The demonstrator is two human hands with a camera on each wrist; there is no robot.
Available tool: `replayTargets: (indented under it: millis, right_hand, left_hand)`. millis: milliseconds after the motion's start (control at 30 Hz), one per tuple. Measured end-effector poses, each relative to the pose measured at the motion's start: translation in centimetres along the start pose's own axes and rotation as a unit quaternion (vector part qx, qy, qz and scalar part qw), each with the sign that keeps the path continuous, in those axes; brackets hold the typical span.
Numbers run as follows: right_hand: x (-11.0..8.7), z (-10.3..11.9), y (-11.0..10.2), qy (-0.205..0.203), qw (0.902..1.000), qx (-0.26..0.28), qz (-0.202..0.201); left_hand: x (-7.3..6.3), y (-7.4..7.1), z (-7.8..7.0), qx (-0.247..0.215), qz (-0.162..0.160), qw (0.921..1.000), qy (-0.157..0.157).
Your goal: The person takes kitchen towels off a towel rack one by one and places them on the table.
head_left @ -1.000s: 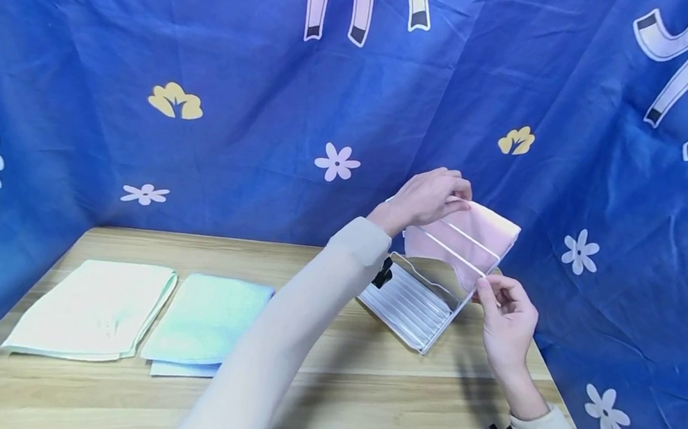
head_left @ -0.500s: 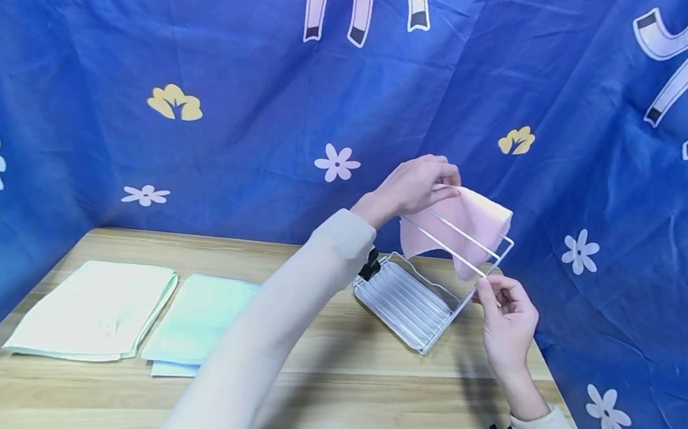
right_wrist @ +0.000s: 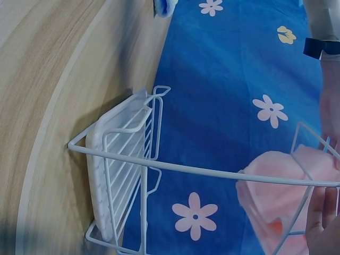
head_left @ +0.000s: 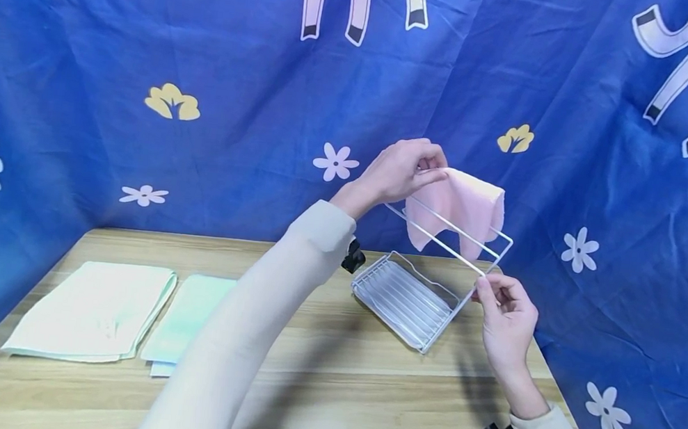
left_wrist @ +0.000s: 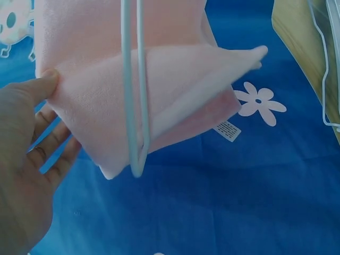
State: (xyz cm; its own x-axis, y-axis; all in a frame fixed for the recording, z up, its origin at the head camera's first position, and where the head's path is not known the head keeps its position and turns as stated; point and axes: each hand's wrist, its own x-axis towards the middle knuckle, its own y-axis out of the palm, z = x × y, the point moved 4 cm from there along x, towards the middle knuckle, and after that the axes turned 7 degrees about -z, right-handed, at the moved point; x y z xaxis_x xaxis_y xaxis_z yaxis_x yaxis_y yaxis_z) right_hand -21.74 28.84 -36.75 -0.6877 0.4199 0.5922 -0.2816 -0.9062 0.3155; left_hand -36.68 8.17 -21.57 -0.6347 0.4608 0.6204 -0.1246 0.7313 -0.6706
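My left hand (head_left: 402, 168) pinches the top edge of a pink towel (head_left: 468, 199), which hangs folded over the upper part of a white wire rack. In the left wrist view, two rack bars (left_wrist: 127, 90) cross in front of the towel, and a small label (left_wrist: 227, 130) sticks out at its lower edge. My right hand (head_left: 509, 323) pinches the rack's side upright between thumb and fingers. Below, the rack's base holds a pale ridged tray (head_left: 404, 301) close over the table. The right wrist view shows the rack's long bar (right_wrist: 212, 171) running to my right fingers.
A folded pale green towel (head_left: 95, 307) lies at the left of the wooden table (head_left: 374, 406). Beside it is a folded light blue towel (head_left: 188, 317), partly hidden by my left sleeve. A blue patterned curtain (head_left: 249, 162) closes off the back and sides.
My left hand has moved up and to the left, raising the pink towel higher against the rack's top bars. My right hand has stayed in place on the rack.
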Motion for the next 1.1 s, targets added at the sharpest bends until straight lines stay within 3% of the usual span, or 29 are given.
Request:
replayTargets:
  millis: [400,767,1100]
  right_hand:
    - [-0.1,0.0,0.0,0.010,0.9999,-0.003,-0.003]
    - [0.0,0.1,0.0,0.009,0.9999,0.002,-0.003]
    - [0.0,0.0,0.1,0.011,0.9999,0.008,-0.002]
  left_hand:
    - [-1.1,-2.6,1.5,-0.063,-0.058,0.9959,-0.029]
    - [-1.9,-3.9,2.1,-0.088,-0.071,0.9931,-0.031]
    - [-3.3,-5.9,3.5,-0.126,-0.111,0.9845,-0.052]
